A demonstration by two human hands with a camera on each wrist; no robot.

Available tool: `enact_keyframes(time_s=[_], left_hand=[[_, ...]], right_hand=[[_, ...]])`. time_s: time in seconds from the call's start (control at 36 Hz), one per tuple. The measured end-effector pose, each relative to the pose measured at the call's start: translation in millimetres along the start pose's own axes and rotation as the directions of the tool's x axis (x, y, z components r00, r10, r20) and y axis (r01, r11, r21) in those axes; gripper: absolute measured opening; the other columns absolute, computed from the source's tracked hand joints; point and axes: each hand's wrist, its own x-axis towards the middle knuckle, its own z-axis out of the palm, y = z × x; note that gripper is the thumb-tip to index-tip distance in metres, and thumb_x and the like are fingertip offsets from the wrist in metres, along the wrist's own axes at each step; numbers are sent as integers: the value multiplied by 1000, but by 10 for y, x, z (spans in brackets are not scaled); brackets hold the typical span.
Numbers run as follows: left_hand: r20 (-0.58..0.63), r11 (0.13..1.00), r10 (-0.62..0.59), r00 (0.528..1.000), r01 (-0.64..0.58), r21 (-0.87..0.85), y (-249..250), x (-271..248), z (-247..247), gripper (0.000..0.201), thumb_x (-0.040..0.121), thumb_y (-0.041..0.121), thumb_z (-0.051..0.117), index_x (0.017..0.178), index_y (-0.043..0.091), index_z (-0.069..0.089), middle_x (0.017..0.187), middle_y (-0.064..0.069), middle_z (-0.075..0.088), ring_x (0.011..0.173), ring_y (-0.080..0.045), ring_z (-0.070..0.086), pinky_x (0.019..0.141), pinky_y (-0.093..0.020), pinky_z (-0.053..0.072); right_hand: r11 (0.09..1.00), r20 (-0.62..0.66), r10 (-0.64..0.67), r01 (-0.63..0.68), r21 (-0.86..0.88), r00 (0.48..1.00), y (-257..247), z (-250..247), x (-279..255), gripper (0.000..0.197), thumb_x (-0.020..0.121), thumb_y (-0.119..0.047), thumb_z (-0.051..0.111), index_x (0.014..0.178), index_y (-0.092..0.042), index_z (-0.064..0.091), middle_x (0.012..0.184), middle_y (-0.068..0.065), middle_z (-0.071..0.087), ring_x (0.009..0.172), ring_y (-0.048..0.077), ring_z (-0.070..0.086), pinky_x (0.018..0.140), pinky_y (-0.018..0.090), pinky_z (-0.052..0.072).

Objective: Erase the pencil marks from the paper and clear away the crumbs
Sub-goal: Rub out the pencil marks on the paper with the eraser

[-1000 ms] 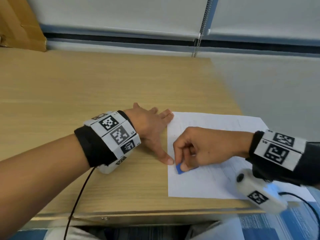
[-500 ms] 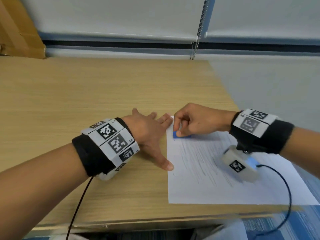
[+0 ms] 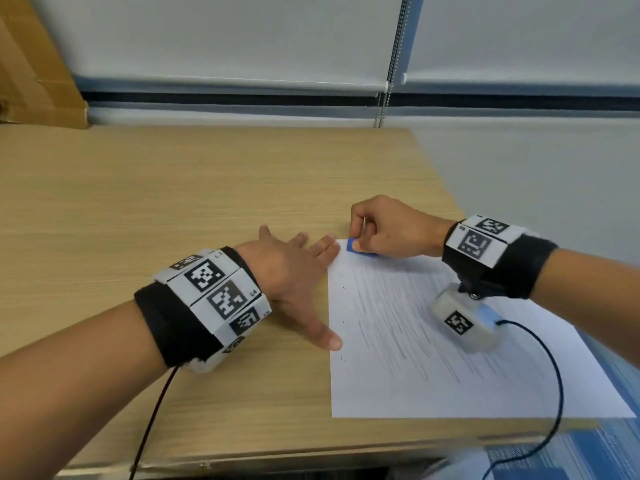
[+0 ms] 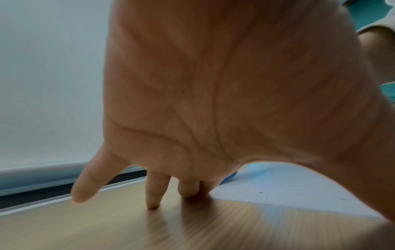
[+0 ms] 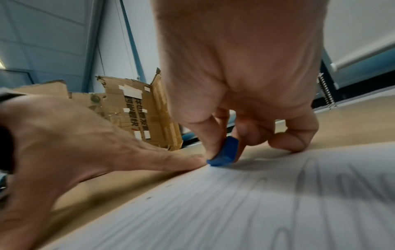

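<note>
A white sheet of paper [image 3: 450,358] with grey pencil strokes [image 3: 391,327] lies on the right part of the wooden desk [image 3: 173,202]. My right hand [image 3: 360,239] pinches a small blue eraser [image 3: 354,245] between thumb and fingers and presses it on the sheet's far left corner. In the right wrist view the eraser [image 5: 224,152] touches the paper [image 5: 235,203] there. My left hand [image 3: 304,278] lies flat with spread fingers on the desk, its fingertips and thumb at the paper's left edge. A few dark crumbs [image 3: 343,358] sit near that edge.
A flattened cardboard box [image 3: 34,71] leans at the desk's far left corner and shows as cardboard [image 5: 136,108] in the right wrist view. A roller blind with a bead chain [image 3: 391,64] hangs behind. The desk's near edge [image 3: 311,455] runs just below the paper; a black cable [image 3: 554,375] crosses the sheet.
My right hand has carried the eraser from the sheet's near left part up to its far left corner. The left hand has stayed flat at the paper's edge.
</note>
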Motion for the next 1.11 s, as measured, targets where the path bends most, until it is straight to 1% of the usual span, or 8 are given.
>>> enact_keyframes(time_s=[0.14,0.31,0.44,0.5,0.61,0.78,0.94,1.11], left_hand=[[2,1000,-3,1000,3,13,19,1,-23,140,57,91,53,148,23,-28,155,13,-31,148,-23,-14,108,-70,-7],[9,999,-20,1000,19,41,50,-14,-44,139,59,90,52,147,22,-29,155,13,-30,148,-23,-13,107,-70,-9],[14,999,-16,1000,16,36,42,-8,-46,140,58,90,53,147,22,-29,155,12,-31,148,-24,-14,106,-70,-10],[20,999,-18,1000,18,33,40,-11,-47,140,58,90,54,148,22,-29,155,12,-31,148,-24,-14,106,-70,-10],[31,999,-18,999,17,27,37,0,-57,141,57,90,54,147,22,-29,155,13,-32,148,-23,-15,106,-70,-10],[27,999,-21,999,20,40,47,15,-64,141,56,90,54,147,23,-30,155,13,-31,148,-24,-14,107,-70,-10],[5,999,-19,1000,19,28,32,4,-50,140,56,91,54,149,23,-27,156,13,-29,149,-23,-12,108,-69,-10],[-1,999,-22,1000,22,37,41,14,-54,142,55,91,54,149,23,-27,156,12,-28,149,-23,-10,108,-68,-9]], right_hand=[[999,252,-48,41,33,966,-37,-20,-137,4,81,-11,70,80,-11,67,67,8,56,65,18,50,66,33,42],[1000,-3,30,-30,8,1000,28,-11,-41,9,83,-17,70,84,-10,64,68,-1,60,64,12,55,64,27,46],[999,246,-22,10,48,969,13,-40,-160,7,82,-14,70,77,-16,66,68,9,56,66,18,51,68,33,43],[999,210,-4,-3,32,978,1,-47,-124,4,82,-14,70,80,-14,67,67,7,58,65,16,52,68,32,44],[999,21,45,-45,12,999,4,-21,-79,10,84,-18,69,87,-10,64,68,1,60,64,13,54,65,28,45],[1000,303,-9,11,-6,953,-49,-21,-213,6,83,-16,70,80,-15,65,72,8,60,68,17,54,71,35,48],[999,74,7,-3,-47,997,-61,20,-178,9,85,-17,67,87,-10,63,70,-2,58,64,10,53,62,24,45],[998,280,-42,28,56,959,-36,60,-352,9,83,-14,70,78,-15,63,70,6,62,62,13,55,64,30,49]])
